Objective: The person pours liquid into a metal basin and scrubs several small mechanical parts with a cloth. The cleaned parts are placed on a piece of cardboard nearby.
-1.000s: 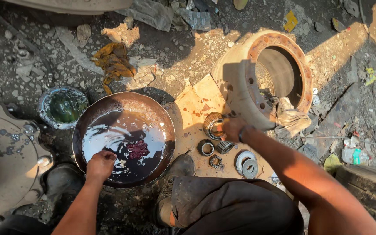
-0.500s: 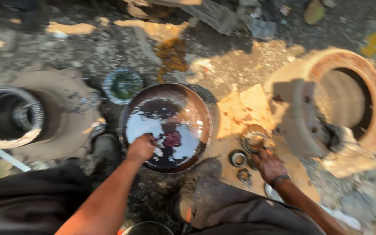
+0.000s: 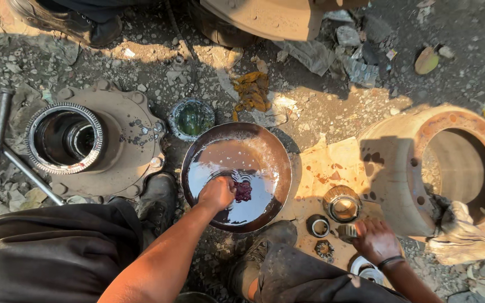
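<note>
Curled shut in the dark, glossy liquid: fingers of the left hand, knuckles up, pressed against a dark red cloth near the middle of the round metal pan, centre of the frame. Cannot tell whether any of the cloth is pinched inside the fist. Sits further in from the near rim than half a second ago, right against the cloth now.

Lower right of the frame: fingers of the right hand bent down onto a small ribbed metal piece on the cardboard sheet; touching it, grip not clear. A second ago up at the large bearing; now lower, off it and just beside it. So: bearing left standing, small piece under the fingertips.

Just left of that hand, a small ring and a dark nut. Further out: brake drum at the right edge with a rag draped over its lip, wheel hub at left, a small green-stained bowl above the pan.
</note>
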